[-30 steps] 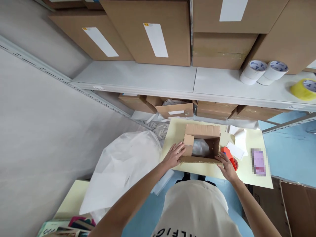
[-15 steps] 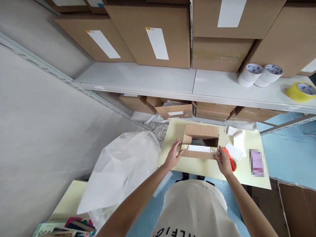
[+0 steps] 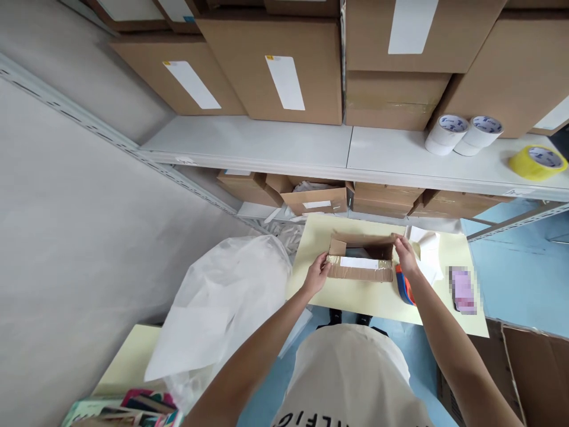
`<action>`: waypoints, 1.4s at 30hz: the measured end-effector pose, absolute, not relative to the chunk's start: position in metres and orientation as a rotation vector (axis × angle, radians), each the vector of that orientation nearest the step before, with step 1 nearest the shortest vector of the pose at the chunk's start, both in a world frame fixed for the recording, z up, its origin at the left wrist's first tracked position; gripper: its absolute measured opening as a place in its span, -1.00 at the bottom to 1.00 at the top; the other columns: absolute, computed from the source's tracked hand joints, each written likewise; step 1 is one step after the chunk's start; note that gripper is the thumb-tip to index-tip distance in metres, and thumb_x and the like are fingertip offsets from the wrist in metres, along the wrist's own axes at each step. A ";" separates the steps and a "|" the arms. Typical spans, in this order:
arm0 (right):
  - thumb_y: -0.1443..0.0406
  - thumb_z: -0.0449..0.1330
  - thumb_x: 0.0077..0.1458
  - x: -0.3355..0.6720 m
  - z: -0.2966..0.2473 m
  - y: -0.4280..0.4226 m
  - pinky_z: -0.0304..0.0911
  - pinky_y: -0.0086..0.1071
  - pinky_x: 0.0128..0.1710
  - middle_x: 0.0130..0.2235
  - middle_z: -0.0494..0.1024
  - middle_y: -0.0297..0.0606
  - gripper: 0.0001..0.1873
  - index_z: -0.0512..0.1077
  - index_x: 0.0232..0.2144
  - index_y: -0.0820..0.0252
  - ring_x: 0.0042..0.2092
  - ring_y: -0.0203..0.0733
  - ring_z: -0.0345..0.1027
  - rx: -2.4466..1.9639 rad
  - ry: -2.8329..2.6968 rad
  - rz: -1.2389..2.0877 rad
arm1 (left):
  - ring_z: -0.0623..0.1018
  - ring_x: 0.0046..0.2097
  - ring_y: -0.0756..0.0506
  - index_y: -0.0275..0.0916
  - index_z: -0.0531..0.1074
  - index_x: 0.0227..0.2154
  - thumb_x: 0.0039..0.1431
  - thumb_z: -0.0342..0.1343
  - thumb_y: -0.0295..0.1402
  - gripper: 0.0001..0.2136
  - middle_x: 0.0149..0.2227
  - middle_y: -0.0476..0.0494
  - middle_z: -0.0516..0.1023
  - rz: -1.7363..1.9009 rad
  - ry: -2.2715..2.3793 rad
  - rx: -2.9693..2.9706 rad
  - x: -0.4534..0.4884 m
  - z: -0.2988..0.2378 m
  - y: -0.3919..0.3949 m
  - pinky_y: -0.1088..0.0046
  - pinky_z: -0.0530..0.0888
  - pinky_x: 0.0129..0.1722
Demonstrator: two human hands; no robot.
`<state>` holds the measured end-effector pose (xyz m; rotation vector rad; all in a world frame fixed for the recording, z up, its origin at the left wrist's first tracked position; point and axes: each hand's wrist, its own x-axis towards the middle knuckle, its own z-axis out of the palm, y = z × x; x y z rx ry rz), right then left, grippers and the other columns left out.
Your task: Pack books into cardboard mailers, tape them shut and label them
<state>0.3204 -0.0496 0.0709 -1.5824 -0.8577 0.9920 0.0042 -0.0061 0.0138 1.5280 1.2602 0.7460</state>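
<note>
We see an open cardboard carton (image 3: 361,275) on the pale yellow surface (image 3: 351,296), lying between two bare-handed grips. The left grip (image 3: 316,275) is narrow and holds the carton's left end, thumb and fingers set about the near corner; the right grip (image 3: 406,256) is likewise narrow, its fingertips closed on the carton's far right corner. Between them we note the near panel, which bears a white label (image 3: 355,262) and glossy tape, and behind it the opening, where a pale item shows only in part. Just nearer than the right grip, partly covered by the forearm, lies an orange-and-blue object (image 3: 403,287). Beyond and to the right of this grip we find white papers (image 3: 429,248); farther right, near the surface's edge, lies a purple item (image 3: 464,288), blurred by pixels. To the left of the left grip, well apart from the carton, we observe a large translucent white sheet (image 3: 222,302). Beyond both grips runs a grey shelf (image 3: 267,136) carrying large boxes (image 3: 306,71); on it, to the right of the right grip, stand white tape rolls (image 3: 441,142) and a yellow roll (image 3: 528,164).
</note>
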 end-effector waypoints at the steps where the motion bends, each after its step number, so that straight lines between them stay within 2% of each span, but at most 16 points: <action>1: -0.11 0.07 0.15 0.318 0.070 -0.056 0.06 0.06 0.26 0.12 0.50 -0.09 -0.44 0.51 -0.04 0.13 0.25 0.08 0.22 -1.586 -0.941 0.958 | 0.55 0.06 -0.15 -0.24 0.36 0.06 0.23 0.05 -0.26 -0.64 0.07 -0.27 0.53 0.767 1.262 1.501 0.005 0.014 -0.008 0.26 0.44 0.10; 3: -0.09 0.10 0.14 0.313 0.063 -0.073 -0.01 0.10 0.29 0.12 0.50 -0.04 -0.51 0.56 -0.20 0.15 0.31 0.13 0.12 -1.618 -1.152 0.883 | 0.56 0.03 -0.15 -0.25 0.39 0.00 0.21 0.07 -0.25 -0.67 0.03 -0.27 0.55 0.799 1.261 1.451 0.006 0.014 -0.011 0.24 0.45 0.08; 4: -0.07 0.12 0.14 0.311 0.058 -0.082 -0.02 0.10 0.30 0.15 0.46 -0.03 -0.53 0.57 -0.21 0.15 0.33 0.13 0.06 -1.639 -1.264 0.843 | 0.57 0.03 -0.16 -0.25 0.40 -0.02 0.20 0.08 -0.25 -0.67 0.02 -0.27 0.56 0.811 1.261 1.431 0.007 0.013 -0.013 0.23 0.45 0.08; 6: 0.00 0.13 0.15 0.306 0.049 -0.097 -0.01 0.07 0.31 0.25 0.34 -0.06 -0.56 0.53 -0.09 0.15 0.37 0.10 -0.04 -1.691 -1.473 0.756 | 0.57 0.01 -0.16 -0.25 0.41 -0.05 0.18 0.10 -0.26 -0.69 0.00 -0.28 0.56 0.832 1.262 1.411 0.009 0.012 -0.014 0.22 0.46 0.07; 9: 0.14 0.03 0.23 0.299 0.038 -0.110 0.02 0.05 0.31 0.34 0.18 -0.12 -0.51 0.38 0.14 0.16 0.41 0.05 -0.21 -1.772 -1.713 0.619 | 0.60 -0.05 -0.15 -0.26 0.41 -0.09 0.15 0.10 -0.29 -0.73 -0.05 -0.28 0.59 0.829 1.245 1.436 0.008 0.013 -0.012 0.23 0.49 0.01; 12: 0.21 -0.07 0.29 0.290 0.031 -0.120 0.02 0.12 0.30 0.36 0.12 -0.14 -0.48 0.24 0.25 0.17 0.43 0.08 -0.37 -1.844 -1.865 0.468 | 0.62 -0.10 -0.15 -0.25 0.41 -0.13 0.11 0.13 -0.30 -0.73 -0.11 -0.25 0.61 0.753 1.223 1.523 0.002 0.021 -0.010 0.24 0.53 -0.06; 14: 0.22 -0.10 0.31 0.284 0.029 -0.127 0.04 0.15 0.28 0.38 0.09 -0.15 -0.46 0.17 0.29 0.16 0.43 0.11 -0.41 -1.921 -1.924 0.376 | 0.60 -0.05 -0.19 -0.25 0.40 -0.08 0.07 0.17 -0.31 -0.67 -0.08 -0.27 0.59 0.719 1.249 1.678 -0.002 0.031 -0.010 0.19 0.51 -0.02; 16: 0.21 -0.12 0.32 0.278 0.028 -0.132 0.04 0.17 0.26 0.39 0.04 -0.15 -0.44 0.09 0.33 0.14 0.43 0.15 -0.41 -2.011 -1.951 0.303 | 0.49 0.12 -0.27 -0.25 0.36 0.03 0.04 0.21 -0.32 -0.54 0.07 -0.35 0.50 0.677 1.257 1.970 -0.001 0.046 -0.013 0.09 0.42 0.11; 18: 0.19 -0.12 0.33 0.273 0.028 -0.135 0.02 0.18 0.26 0.41 -0.02 -0.13 -0.42 0.03 0.35 0.13 0.43 0.18 -0.40 -2.077 -1.952 0.259 | 0.28 0.29 -0.33 -0.25 0.29 0.15 0.04 0.22 -0.30 -0.43 0.24 -0.39 0.32 0.550 1.155 2.327 0.007 0.060 -0.017 0.02 0.26 0.23; 21: 0.15 -0.12 0.32 0.270 0.029 -0.135 0.01 0.20 0.25 0.42 -0.09 -0.07 -0.38 -0.04 0.37 0.15 0.42 0.21 -0.40 -2.105 -1.944 0.247 | 0.09 0.38 -0.34 -0.23 0.16 0.27 0.12 0.17 -0.23 -0.35 0.36 -0.35 0.11 0.289 0.914 2.630 0.027 0.075 -0.023 -0.01 0.06 0.32; 25: 0.12 -0.10 0.31 0.268 0.036 -0.134 -0.07 0.23 0.26 0.41 -0.07 -0.04 -0.35 -0.06 0.37 0.13 0.42 0.22 -0.33 -2.097 -1.956 0.224 | 0.06 0.39 -0.33 -0.27 0.02 0.34 0.22 0.06 -0.19 -0.32 0.37 -0.37 0.06 0.120 0.871 2.741 0.043 0.077 -0.027 -0.07 -0.11 0.34; 31: 0.11 -0.09 0.30 0.267 0.053 -0.133 -0.13 0.22 0.27 0.42 -0.11 -0.02 -0.33 -0.07 0.37 0.18 0.42 0.22 -0.30 -2.104 -1.914 0.120 | -0.02 0.41 -0.34 -0.24 -0.09 0.37 0.25 0.02 -0.16 -0.29 0.40 -0.34 -0.06 0.129 0.913 2.815 0.044 0.080 -0.030 -0.13 -0.21 0.33; 36: 0.09 -0.10 0.31 0.270 0.052 -0.131 -0.19 0.25 0.28 0.38 0.07 -0.03 -0.37 0.02 0.35 0.16 0.40 0.17 -0.20 -2.061 -2.031 0.185 | 0.07 0.38 -0.35 -0.27 -0.08 0.37 0.26 0.00 -0.18 -0.32 0.39 -0.38 -0.04 0.055 0.932 2.784 0.045 0.079 -0.034 -0.17 -0.20 0.32; 42: 0.09 -0.11 0.31 0.272 0.044 -0.133 -0.17 0.27 0.27 0.39 0.03 -0.05 -0.37 0.01 0.35 0.14 0.40 0.18 -0.21 -2.071 -2.053 0.208 | 0.05 0.39 -0.36 -0.27 -0.01 0.35 0.25 0.02 -0.11 -0.31 0.38 -0.38 0.01 0.058 0.856 2.802 0.044 0.073 -0.039 -0.19 -0.21 0.31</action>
